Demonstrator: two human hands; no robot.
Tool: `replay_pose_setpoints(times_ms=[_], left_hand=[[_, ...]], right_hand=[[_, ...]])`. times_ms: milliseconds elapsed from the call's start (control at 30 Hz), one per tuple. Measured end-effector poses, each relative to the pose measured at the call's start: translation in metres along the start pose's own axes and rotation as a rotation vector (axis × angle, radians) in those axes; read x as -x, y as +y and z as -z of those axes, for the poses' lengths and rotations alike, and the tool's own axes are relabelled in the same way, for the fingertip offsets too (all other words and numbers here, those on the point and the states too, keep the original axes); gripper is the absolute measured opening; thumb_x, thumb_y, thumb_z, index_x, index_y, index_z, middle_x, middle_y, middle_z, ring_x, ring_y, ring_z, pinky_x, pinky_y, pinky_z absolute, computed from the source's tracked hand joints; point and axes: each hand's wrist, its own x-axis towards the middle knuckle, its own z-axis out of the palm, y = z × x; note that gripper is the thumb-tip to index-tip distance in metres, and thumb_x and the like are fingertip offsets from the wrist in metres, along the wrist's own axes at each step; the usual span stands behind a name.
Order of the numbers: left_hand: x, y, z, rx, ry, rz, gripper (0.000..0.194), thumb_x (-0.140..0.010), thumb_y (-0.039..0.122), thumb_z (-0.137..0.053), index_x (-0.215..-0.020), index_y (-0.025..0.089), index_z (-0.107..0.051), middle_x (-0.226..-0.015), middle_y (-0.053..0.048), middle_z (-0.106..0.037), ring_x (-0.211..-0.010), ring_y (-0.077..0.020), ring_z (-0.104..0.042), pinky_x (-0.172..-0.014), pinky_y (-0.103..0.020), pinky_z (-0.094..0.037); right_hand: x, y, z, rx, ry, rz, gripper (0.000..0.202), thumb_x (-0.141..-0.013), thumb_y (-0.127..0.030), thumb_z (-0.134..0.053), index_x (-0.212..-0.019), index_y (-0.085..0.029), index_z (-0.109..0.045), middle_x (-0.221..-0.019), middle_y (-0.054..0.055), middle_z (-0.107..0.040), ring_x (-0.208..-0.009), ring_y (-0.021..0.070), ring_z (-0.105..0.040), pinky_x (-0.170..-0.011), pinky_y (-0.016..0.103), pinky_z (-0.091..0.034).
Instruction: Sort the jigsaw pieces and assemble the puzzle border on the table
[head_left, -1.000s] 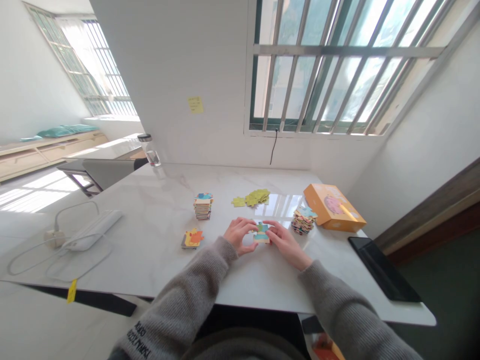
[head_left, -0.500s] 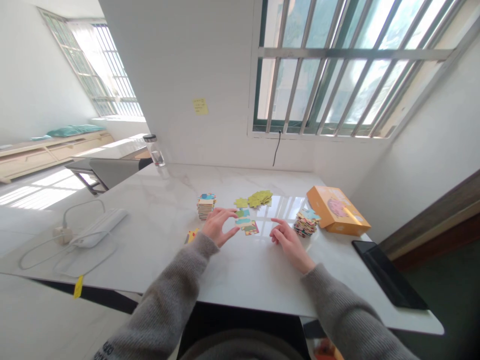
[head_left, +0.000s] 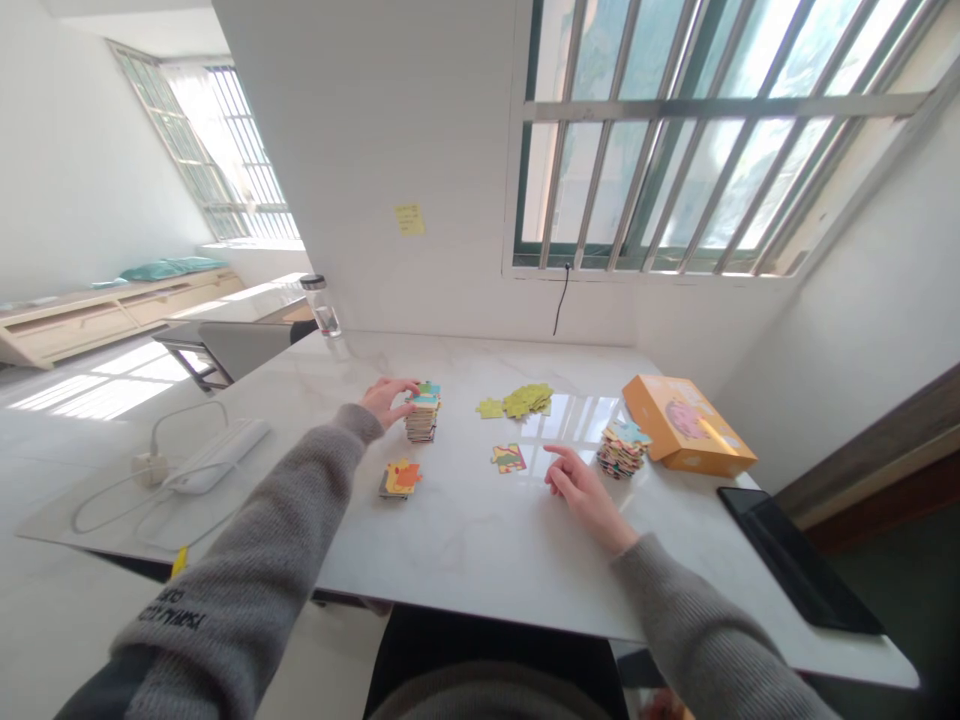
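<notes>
My left hand (head_left: 388, 400) is at the top of a tall stack of puzzle pieces (head_left: 421, 425), thumb and fingers closed around a blue-and-green puzzle piece (head_left: 426, 396) there. Below that stack, a small pile with an orange-and-yellow piece (head_left: 403, 477) on top lies on the table. One red, green and cream puzzle piece (head_left: 510, 458) lies flat left of my right hand (head_left: 574, 482). That hand rests near the table with its index finger stretched out and the others curled, holding nothing I can see. Beside it stands another stack of puzzle pieces (head_left: 621, 450).
Yellow-green puzzle pieces (head_left: 528, 400) lie heaped towards the back. An orange box (head_left: 688, 425) and a black tablet-like device (head_left: 799, 560) are on the right. A power strip (head_left: 217, 455) with cables lies left; a bottle (head_left: 322, 308) stands at the far left corner.
My left hand has moved left from the middle to the tall stack, and the blue-and-green piece has gone from the middle with it. My right hand has stayed nearly still.
</notes>
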Motion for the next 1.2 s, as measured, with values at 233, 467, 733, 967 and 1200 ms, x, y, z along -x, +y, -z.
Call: replay_pose_setpoints(times_ms=[233, 467, 733, 967, 1200], left_hand=[[0.003, -0.003, -0.005, 0.000, -0.034, 0.027, 0.029, -0.082, 0.040, -0.056, -0.106, 0.025, -0.064, -0.130, -0.002, -0.066, -0.102, -0.0244, -0.056, -0.104, -0.047, -0.041], [0.006, 0.002, -0.005, -0.028, 0.051, -0.038, 0.040, -0.083, 0.041, -0.057, -0.116, 0.020, -0.062, -0.140, -0.011, -0.057, -0.125, -0.0296, -0.049, -0.112, -0.051, -0.034], [0.027, 0.106, -0.039, 0.027, 0.166, -0.255, 0.022, -0.088, 0.028, -0.057, -0.107, 0.021, -0.064, -0.113, -0.008, -0.066, -0.109, -0.0262, -0.056, -0.105, -0.047, -0.042], [0.046, 0.145, -0.131, 0.031, 0.003, -0.174, 0.041, -0.077, 0.026, -0.071, -0.117, 0.023, -0.061, -0.121, -0.011, -0.063, -0.114, -0.0306, -0.055, -0.098, -0.048, -0.048], [0.039, 0.138, -0.148, 0.046, -0.071, -0.088, 0.035, -0.082, 0.030, -0.069, -0.115, 0.022, -0.062, -0.117, -0.010, -0.068, -0.111, -0.0307, -0.057, -0.094, -0.050, -0.048]], right_hand=[[0.001, -0.002, -0.001, 0.021, -0.002, 0.001, 0.037, -0.093, -0.038, -0.048, -0.125, -0.020, -0.051, -0.078, -0.001, -0.055, -0.067, 0.0156, -0.053, -0.067, 0.032, -0.045], [0.001, -0.002, -0.001, 0.022, 0.010, 0.015, 0.036, -0.093, -0.038, -0.049, -0.124, -0.020, -0.053, -0.077, -0.001, -0.056, -0.066, 0.0152, -0.054, -0.066, 0.031, -0.045], [0.001, 0.000, 0.000, 0.033, 0.008, 0.016, 0.036, -0.094, -0.037, -0.047, -0.125, -0.020, -0.052, -0.076, -0.001, -0.056, -0.067, 0.0157, -0.053, -0.067, 0.032, -0.046], [0.001, 0.000, 0.000, 0.034, 0.009, 0.016, 0.036, -0.093, -0.038, -0.049, -0.124, -0.020, -0.054, -0.075, -0.001, -0.056, -0.066, 0.0157, -0.054, -0.067, 0.031, -0.047], [0.003, 0.001, -0.004, 0.060, -0.031, 0.032, 0.036, -0.094, -0.036, -0.047, -0.126, -0.021, -0.054, -0.077, -0.001, -0.056, -0.066, 0.0150, -0.053, -0.067, 0.031, -0.046]])
